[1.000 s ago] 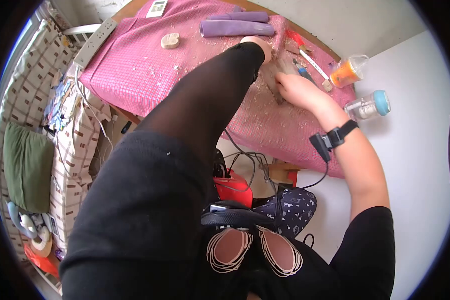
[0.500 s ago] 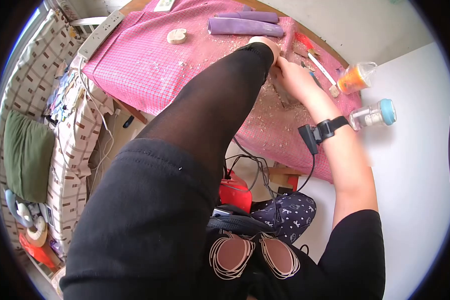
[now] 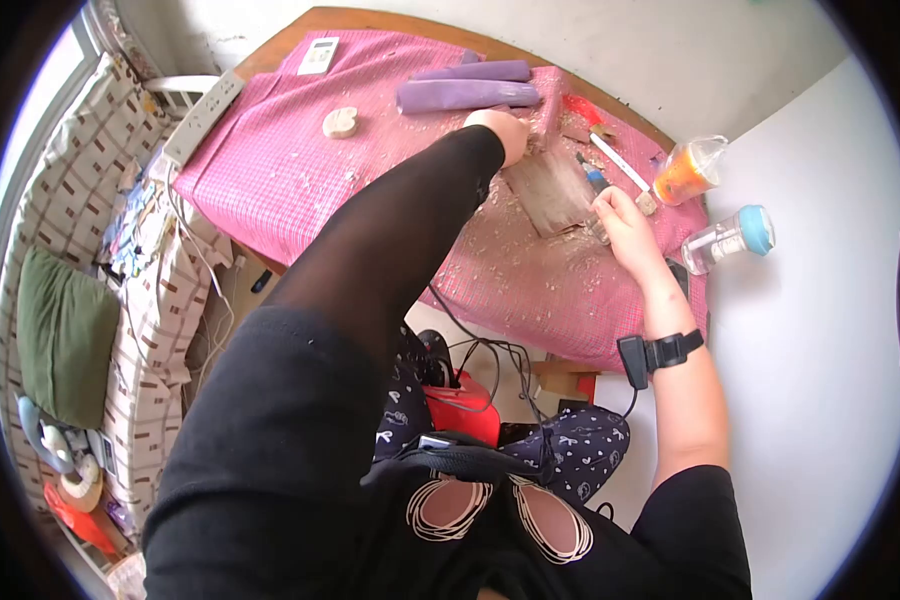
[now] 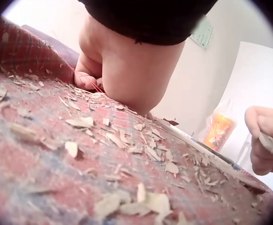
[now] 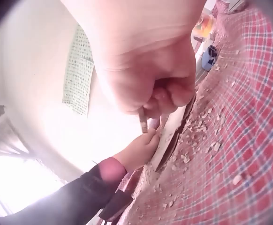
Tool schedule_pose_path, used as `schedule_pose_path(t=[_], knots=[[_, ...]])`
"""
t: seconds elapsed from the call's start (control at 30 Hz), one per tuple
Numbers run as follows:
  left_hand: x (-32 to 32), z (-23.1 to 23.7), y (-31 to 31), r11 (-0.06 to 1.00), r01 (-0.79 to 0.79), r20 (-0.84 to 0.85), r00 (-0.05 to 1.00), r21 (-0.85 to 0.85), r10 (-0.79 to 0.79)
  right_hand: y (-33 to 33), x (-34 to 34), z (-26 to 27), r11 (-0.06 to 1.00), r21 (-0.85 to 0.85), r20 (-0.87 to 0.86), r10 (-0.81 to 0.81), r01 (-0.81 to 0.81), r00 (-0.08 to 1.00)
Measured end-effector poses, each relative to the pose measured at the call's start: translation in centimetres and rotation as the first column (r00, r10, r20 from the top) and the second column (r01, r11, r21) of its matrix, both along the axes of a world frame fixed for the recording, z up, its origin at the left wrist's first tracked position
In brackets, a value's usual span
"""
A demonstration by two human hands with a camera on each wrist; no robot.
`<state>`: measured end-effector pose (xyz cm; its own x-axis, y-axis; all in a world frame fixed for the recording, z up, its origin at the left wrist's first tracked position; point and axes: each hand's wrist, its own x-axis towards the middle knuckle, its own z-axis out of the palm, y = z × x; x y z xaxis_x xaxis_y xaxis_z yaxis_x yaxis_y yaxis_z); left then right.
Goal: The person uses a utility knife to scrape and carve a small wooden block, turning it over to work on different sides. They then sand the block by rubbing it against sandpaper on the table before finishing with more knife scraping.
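My left hand (image 3: pixel 505 137) rests at the far left corner of a pale wooden board (image 3: pixel 550 190). In the left wrist view its fingers (image 4: pixel 86 79) are bent down by a raised cloth fold and red threads; whether they grip anything is hidden. Past the board's right side, my right hand (image 3: pixel 627 232) is raised with curled fingers. A small pale piece (image 5: pixel 143 120) is pinched in it and sticks out below the fingers in the right wrist view. Wood shavings (image 4: pixel 153 152) lie around the board on the checked cloth (image 3: pixel 270 150).
Two purple rolls (image 3: pixel 467 95) and a pale carved piece (image 3: pixel 340 122) lie left of the board. On the right are a blue-handled tool (image 3: pixel 592 175), a white pen-like stick (image 3: pixel 620 162), an orange cup (image 3: pixel 685 172) and a lidded jar (image 3: pixel 728 240). A power strip (image 3: pixel 202 118) lies on the left edge.
My right hand has moved away from my left hand, rightward and toward me, uncovering the board. My left hand has shifted slightly left in the view.
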<state>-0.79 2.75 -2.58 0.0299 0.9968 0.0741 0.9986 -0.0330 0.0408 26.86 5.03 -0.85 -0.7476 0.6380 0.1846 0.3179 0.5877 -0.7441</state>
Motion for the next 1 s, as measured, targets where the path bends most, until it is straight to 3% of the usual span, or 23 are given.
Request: schedule_pose_path(t=[0.03,0.07,0.1,0.13,0.17,0.2,0.27,0.3,0.37,0.4,0.43,0.5,0.53,0.6,0.7,0.77,0.83,1.0], knots=[[-0.1,0.1,0.1,0.999,-0.033,-0.005,0.999,0.007,0.033,0.0,0.4,0.4,1.000,0.007,-0.015,-0.005,0.005,1.000],[-0.2,0.3,0.2,0.999,-0.048,0.006,0.999,0.001,0.048,-0.1,0.9,0.9,0.967,-0.246,-0.047,-0.074,0.061,0.996],[-0.4,0.4,0.5,0.997,-0.044,-0.003,0.999,0.063,0.044,-0.4,0.9,1.6,0.870,-0.484,-0.063,-0.143,0.095,0.988],[-0.7,0.7,1.2,0.999,-0.036,0.048,0.998,0.038,0.034,0.1,0.8,1.1,0.828,-0.558,-0.222,-0.086,-0.054,0.971],[-0.8,0.8,1.7,0.999,-0.030,0.096,0.995,0.015,0.028,0.2,0.6,1.4,0.833,-0.549,-0.241,-0.082,-0.067,0.967],[-0.6,0.3,2.2,0.960,-0.140,0.329,0.943,0.241,0.055,0.1,0.0,2.0,0.836,-0.545,-0.280,-0.105,-0.069,0.954],[0.3,3.1,1.1,0.917,-0.161,0.551,0.831,0.364,-0.073,0.0,-1.2,3.0,0.831,-0.551,-0.348,-0.147,-0.075,0.926],[0.9,4.1,0.3,0.890,-0.176,0.651,0.742,0.420,-0.161,-0.1,-1.8,3.4,0.831,-0.549,-0.373,-0.142,-0.094,0.917],[2.9,6.7,-2.2,0.953,-0.162,0.905,0.386,0.256,-0.178,-0.2,-2.7,4.0,0.837,-0.533,-0.458,-0.157,-0.129,0.875],[3.5,6.6,-2.5,0.941,-0.123,0.876,0.420,0.315,-0.238,0.3,-3.1,3.8,0.855,-0.504,-0.494,-0.171,-0.120,0.852],[4.4,6.6,-2.9,0.947,-0.097,0.919,0.289,0.305,-0.266,0.6,-3.4,3.5,0.853,-0.508,-0.503,-0.182,-0.119,0.845],[6.1,7.1,-4.2,0.932,-0.068,0.918,0.215,0.356,-0.335,1.1,-4.0,3.0,0.875,-0.465,-0.577,-0.183,-0.136,0.796],[6.3,6.6,-4.1,0.936,-0.055,0.920,0.215,0.347,-0.329,1.2,-4.4,2.5,0.871,-0.475,-0.638,-0.241,-0.127,0.732],[6.5,5.6,-3.8,0.887,0.013,0.780,0.472,0.461,-0.411,0.9,-4.8,1.6,0.858,-0.507,-0.633,-0.306,-0.082,0.711],[7.0,4.5,-3.7,0.829,0.067,0.688,0.525,0.555,-0.502,0.4,-4.5,0.9,0.836,-0.541,-0.614,-0.318,-0.092,0.723],[6.9,4.2,-3.6,0.844,0.105,0.695,0.519,0.527,-0.498,0.4,-4.3,1.1,0.832,-0.547,-0.593,-0.306,-0.093,0.745],[7.1,4.7,-4.0,0.835,0.105,0.621,0.619,0.541,-0.480,0.3,-4.3,1.3,0.821,-0.564,-0.591,-0.330,-0.086,0.736],[6.5,4.9,-4.2,0.805,0.127,0.534,0.688,0.579,-0.492,0.0,-4.0,1.9,0.807,-0.583,-0.557,-0.311,-0.095,0.770]])
